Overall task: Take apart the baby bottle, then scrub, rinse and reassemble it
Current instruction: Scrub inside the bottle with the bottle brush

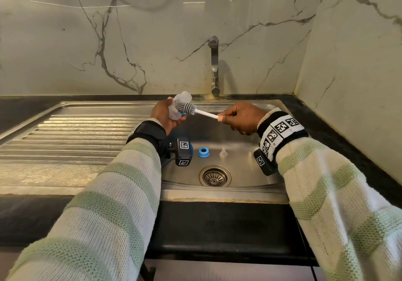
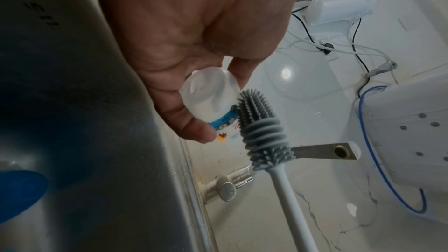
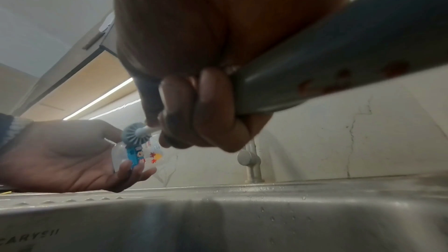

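My left hand (image 1: pixel 166 115) grips the clear baby bottle body (image 1: pixel 181 102) with a blue cartoon print above the sink's back left corner; the bottle (image 2: pixel 211 99) lies across my fingers. My right hand (image 1: pixel 239 117) pinches the white handle of a bottle brush (image 1: pixel 204 113), whose grey silicone head (image 1: pixel 187 107) lies against the bottle's outside. In the left wrist view the brush head (image 2: pixel 259 122) touches the printed side. The right wrist view shows the bottle (image 3: pixel 138 153) and brush head (image 3: pixel 132 133) together. A blue screw ring (image 1: pixel 203 152) and the clear teat (image 1: pixel 223 152) lie in the sink basin.
The steel sink basin (image 1: pixel 239 172) has a drain (image 1: pixel 215 176) at its front middle. A ridged draining board (image 1: pixel 76 132) lies to the left. The tap (image 1: pixel 214 67) stands at the back against a marble wall, its spout over the basin. A black counter surrounds the sink.
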{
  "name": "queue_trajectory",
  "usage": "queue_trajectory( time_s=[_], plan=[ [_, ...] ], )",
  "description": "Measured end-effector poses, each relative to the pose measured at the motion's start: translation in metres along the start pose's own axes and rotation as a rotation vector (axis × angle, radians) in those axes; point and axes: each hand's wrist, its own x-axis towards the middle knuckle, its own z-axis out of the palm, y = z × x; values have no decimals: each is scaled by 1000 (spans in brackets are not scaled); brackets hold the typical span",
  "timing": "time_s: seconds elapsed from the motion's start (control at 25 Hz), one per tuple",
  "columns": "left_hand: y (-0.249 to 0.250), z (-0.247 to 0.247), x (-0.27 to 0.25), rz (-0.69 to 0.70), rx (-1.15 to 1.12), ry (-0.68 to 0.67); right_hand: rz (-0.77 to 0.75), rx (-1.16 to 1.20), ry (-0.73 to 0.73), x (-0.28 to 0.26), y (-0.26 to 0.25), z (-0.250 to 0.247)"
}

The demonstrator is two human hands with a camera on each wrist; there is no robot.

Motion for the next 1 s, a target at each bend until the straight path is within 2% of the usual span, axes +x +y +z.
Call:
queue_trajectory(
  time_s=[0.2,0.36,0.48,0.56,0.68,0.72,0.84,0.88,1.0],
  plan=[
    [0,3,4,-4,-17,23,-51,-135,168,7,0,-4],
    [2,3,2,-12,24,-11,-34,-55,15,3,-3,4],
    [3,3,1,-23,23,-23,-65,-147,161,4,0,-3],
    [1,3,1,-25,25,-17,-12,-99,124,3,5,-7],
    [1,1,2,-17,-8,-6,11,-11,-16,-2,3,-2],
    [1,1,4,-11,-17,3,-7,-22,-10,-1,2,-1],
    [1,1,5,3,-14,31,-69,-114,145,4,1,-6],
    [0,1,4,4,-15,31,-59,-99,143,4,3,-7],
    [-1,0,4,11,-58,32,-7,-1,5,0,2,-2]
  ],
)
